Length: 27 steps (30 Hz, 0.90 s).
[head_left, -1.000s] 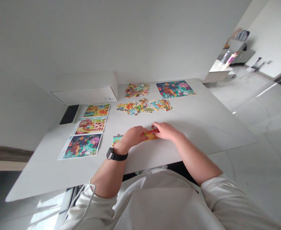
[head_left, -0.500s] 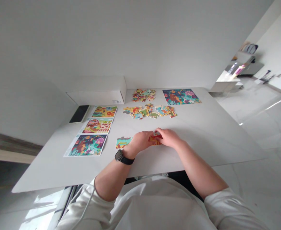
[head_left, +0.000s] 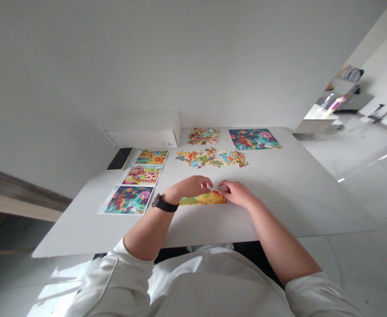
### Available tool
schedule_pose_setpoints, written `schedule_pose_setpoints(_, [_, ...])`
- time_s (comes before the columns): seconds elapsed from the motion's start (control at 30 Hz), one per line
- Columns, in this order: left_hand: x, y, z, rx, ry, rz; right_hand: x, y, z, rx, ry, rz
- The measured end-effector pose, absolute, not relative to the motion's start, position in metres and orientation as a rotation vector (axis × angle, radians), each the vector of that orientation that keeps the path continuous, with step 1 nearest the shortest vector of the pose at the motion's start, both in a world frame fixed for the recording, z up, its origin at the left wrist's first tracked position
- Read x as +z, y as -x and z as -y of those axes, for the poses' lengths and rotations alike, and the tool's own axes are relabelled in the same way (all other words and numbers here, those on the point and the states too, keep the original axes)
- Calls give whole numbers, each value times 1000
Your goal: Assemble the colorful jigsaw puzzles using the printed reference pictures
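Note:
A joined strip of jigsaw pieces (head_left: 201, 199), yellow and orange with some green, lies near the table's front edge. My left hand (head_left: 193, 186), with a black watch on its wrist, hovers over the strip's upper left part. Its fingers are curved and apart, and it hides some of the strip. At the right end, my right hand (head_left: 235, 192) touches the strip near a red patch, thumb and forefinger slightly apart. Beyond both hands lie loose jigsaw pieces (head_left: 193, 158) in a loose row.
A heap of jigsaw pieces (head_left: 203, 135) lies at the back beside a white box (head_left: 143, 137). At the back right is a dark picture sheet (head_left: 255, 139). Printed reference pictures (head_left: 129, 200) line the left side, below a black phone (head_left: 120, 158).
My left hand has lifted off the red piece and its fingers have spread. My right hand has loosened at the strip's right end. More of the strip shows, and the view has shifted slightly.

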<state>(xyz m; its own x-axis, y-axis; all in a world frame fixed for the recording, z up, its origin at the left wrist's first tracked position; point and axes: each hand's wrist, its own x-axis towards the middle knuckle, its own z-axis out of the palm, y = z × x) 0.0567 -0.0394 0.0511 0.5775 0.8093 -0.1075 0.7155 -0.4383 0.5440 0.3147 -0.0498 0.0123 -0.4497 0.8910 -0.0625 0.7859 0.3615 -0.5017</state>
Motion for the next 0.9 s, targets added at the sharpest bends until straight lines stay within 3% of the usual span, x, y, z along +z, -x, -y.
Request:
schedule_pose_setpoints(0.13, [34,-40,30,588,-2174,-1529,16,-312,50,718,1551,2363])
schedule_pose_setpoints(0.33, [18,-35,34,572,-2246,-1624,36,-328,14,1211,1528,2381])
schedule_pose_setpoints(0.6, [18,-34,39,516,-2256,-1643,20,-344,-46,113,1906,2059])
schedule_pose_setpoints(0.9, [17,-36,41,532,-2244,-1623,-5,-345,-38,202,1606,2275])
